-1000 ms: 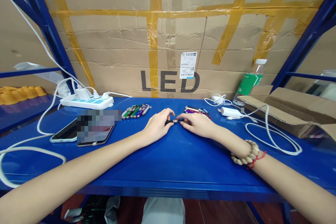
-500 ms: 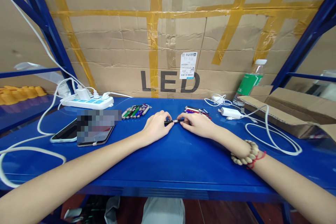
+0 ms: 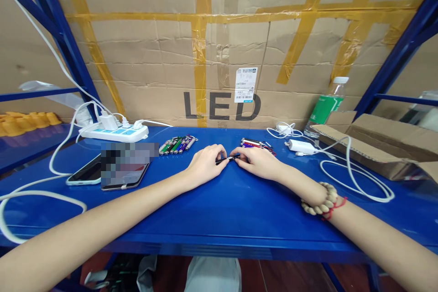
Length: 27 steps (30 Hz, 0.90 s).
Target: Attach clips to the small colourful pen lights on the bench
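Over the middle of the blue table, my left hand [image 3: 208, 163] pinches one end of a slim black mini flashlight [image 3: 231, 158] between thumb and fingertips. My right hand [image 3: 257, 161] is closed on its other end, and only a short stretch with a pale band shows between the hands. Behind my right hand lies a bunch of similar slim tubes [image 3: 252, 143], silver, red and purple, partly hidden by that hand. A row of green, purple and silver mini flashlights [image 3: 178, 145] with small rings lies to the left of my left hand.
Two phones [image 3: 128, 174] lie at left, in front of a white power strip [image 3: 116, 133] with cables. To the right are a white charger [image 3: 301, 147] with its cord, a green-labelled bottle [image 3: 325, 108] and an open cardboard box [image 3: 371, 146]. A large carton [image 3: 153, 64] stands behind.
My hands have drawn slightly closer together on the black mini flashlight. Less of its silver middle shows between the fingers. Everything else on the table has stayed put.
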Each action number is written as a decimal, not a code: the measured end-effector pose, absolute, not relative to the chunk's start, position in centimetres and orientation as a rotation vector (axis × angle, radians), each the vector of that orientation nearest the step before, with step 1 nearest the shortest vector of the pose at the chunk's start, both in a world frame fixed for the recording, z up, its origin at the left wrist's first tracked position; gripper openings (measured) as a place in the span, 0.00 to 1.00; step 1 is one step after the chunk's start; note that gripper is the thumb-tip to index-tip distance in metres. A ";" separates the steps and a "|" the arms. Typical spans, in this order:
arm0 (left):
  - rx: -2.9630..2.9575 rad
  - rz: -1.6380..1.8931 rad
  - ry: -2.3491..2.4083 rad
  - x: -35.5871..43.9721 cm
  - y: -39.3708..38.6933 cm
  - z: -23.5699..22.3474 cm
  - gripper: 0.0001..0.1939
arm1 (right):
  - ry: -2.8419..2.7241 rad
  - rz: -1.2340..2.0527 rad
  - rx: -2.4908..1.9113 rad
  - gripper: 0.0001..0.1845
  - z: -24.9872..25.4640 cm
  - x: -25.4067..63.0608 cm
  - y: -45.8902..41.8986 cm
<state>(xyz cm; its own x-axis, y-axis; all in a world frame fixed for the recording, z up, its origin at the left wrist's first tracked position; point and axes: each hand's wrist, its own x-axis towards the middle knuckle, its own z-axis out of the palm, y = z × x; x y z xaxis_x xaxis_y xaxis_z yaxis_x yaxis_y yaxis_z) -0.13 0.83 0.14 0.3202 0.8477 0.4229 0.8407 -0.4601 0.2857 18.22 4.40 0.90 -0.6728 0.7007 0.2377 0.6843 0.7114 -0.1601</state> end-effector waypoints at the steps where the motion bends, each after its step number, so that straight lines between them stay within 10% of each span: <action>1: 2.541 0.820 1.642 -0.1 0.8 0.1 0.07 | -2.637 0.083 -1.089 0.13 0.9 18.2 4.4; 27: 2.572 0.775 1.629 -0.2 1.0 -0.2 0.06 | -2.638 0.080 -1.076 0.13 0.7 18.3 4.6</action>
<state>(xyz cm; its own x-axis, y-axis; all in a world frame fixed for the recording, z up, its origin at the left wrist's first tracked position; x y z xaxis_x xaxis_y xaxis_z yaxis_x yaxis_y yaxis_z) -0.19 1.00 -0.19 0.3402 0.8491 0.4041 0.8491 -0.4620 0.2560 18.28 4.59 0.70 -0.6789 0.6923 0.2446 0.6761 0.7193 -0.1594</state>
